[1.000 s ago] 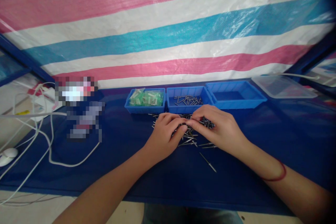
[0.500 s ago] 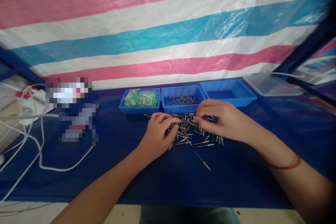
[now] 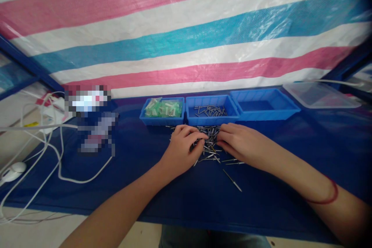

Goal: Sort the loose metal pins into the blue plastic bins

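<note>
A heap of small metal pins (image 3: 211, 144) lies on the blue table (image 3: 139, 193) in front of three blue trays. My left hand (image 3: 182, 152) rests on the heap's left side, fingers curled and pinched on pins. My right hand (image 3: 242, 144) lies on the heap's right side, fingers bent down onto the pins; what it grips is hidden. One long pin (image 3: 232, 180) lies alone nearer to me. The left tray (image 3: 162, 110) holds green plastic pieces, the middle tray (image 3: 210, 111) holds more pins, and the right tray (image 3: 263, 104) looks empty.
A clear plastic lid (image 3: 318, 96) sits at the far right. White cables (image 3: 55, 155) and a white mouse (image 3: 13, 170) lie at the left, beside blurred-out items. A striped pink, white and blue tarp (image 3: 186, 27) forms the back wall.
My right hand has come back down from near the middle tray onto the right side of the heap. My left hand has stayed on the pins.
</note>
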A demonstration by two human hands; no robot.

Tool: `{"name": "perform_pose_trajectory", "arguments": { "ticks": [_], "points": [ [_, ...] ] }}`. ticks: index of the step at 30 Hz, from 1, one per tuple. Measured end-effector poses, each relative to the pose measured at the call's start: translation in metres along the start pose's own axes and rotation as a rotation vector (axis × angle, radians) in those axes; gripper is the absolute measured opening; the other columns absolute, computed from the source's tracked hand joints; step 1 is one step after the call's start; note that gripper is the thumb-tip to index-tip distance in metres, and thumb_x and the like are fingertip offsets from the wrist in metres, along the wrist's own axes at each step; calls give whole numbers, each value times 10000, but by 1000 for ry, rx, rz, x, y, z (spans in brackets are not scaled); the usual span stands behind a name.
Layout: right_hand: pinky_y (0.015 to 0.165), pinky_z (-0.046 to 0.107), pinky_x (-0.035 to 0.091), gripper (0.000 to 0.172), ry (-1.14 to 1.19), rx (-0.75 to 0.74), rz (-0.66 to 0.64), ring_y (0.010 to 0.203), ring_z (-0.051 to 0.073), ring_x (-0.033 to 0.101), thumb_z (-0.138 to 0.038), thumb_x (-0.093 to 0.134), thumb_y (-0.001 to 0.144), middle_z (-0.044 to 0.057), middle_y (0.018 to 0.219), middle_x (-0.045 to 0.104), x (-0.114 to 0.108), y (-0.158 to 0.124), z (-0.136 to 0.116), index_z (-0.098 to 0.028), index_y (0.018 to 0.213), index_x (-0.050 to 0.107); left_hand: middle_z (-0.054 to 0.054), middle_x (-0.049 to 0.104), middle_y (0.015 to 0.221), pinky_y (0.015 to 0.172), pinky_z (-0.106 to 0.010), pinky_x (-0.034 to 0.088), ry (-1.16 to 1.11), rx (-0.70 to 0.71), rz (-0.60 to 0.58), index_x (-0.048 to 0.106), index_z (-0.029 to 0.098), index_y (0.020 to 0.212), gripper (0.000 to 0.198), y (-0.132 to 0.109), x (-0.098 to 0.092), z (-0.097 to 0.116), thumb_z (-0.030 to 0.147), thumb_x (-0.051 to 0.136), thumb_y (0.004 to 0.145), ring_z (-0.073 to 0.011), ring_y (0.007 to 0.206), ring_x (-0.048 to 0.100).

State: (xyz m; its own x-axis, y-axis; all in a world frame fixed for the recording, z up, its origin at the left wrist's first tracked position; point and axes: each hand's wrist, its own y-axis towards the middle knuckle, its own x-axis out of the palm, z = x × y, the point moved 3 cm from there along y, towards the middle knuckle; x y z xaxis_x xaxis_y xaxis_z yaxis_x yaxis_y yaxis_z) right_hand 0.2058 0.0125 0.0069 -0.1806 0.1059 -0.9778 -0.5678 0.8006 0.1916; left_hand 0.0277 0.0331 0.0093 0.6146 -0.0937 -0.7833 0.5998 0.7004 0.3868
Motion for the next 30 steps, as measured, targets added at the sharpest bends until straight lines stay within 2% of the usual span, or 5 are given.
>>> {"name": "perform_pose_trajectory", "arguments": {
  "ticks": [4,9,16,24,30],
  "points": [
    [715,328,426,142,153,80,161,777,202,558,-196,450,911,70,810,578,-7,2,-1,-175,839,570,-57,649,997,928,-367,398,-3,37,13,656,210,1034,186,-1,0,1,275,572,881,-216,1000,516],
    [631,287,402,190,645,407,381,673,157,521,-341,447,926,20,748,559,-2,4,-9,-193,850,539,-53,677,979,859,-357,423,-31,95,94,608,184,978,330,-2,1,7,445,682,790,-213,934,577],
    [510,255,306,306,1116,592,344,551,111,381,-463,502,866,-37,613,420,12,11,-23,-188,735,520,-26,678,851,778,-285,446,-71,89,204,604,184,870,96,-3,-5,12,261,558,904,-156,816,606],
    [481,247,263,346,1278,559,200,517,95,355,-470,471,893,-45,567,414,17,13,-35,-177,719,530,-33,651,892,781,-252,454,-137,12,222,585,170,915,91,-3,-10,6,217,508,923,-138,833,594],
    [464,235,254,311,1427,576,207,501,79,341,-459,533,866,-54,559,415,18,13,-32,-176,737,544,-41,651,904,794,-264,461,-158,20,213,590,174,938,102,-2,-10,6,228,505,926,-145,848,598]
  ]
}}
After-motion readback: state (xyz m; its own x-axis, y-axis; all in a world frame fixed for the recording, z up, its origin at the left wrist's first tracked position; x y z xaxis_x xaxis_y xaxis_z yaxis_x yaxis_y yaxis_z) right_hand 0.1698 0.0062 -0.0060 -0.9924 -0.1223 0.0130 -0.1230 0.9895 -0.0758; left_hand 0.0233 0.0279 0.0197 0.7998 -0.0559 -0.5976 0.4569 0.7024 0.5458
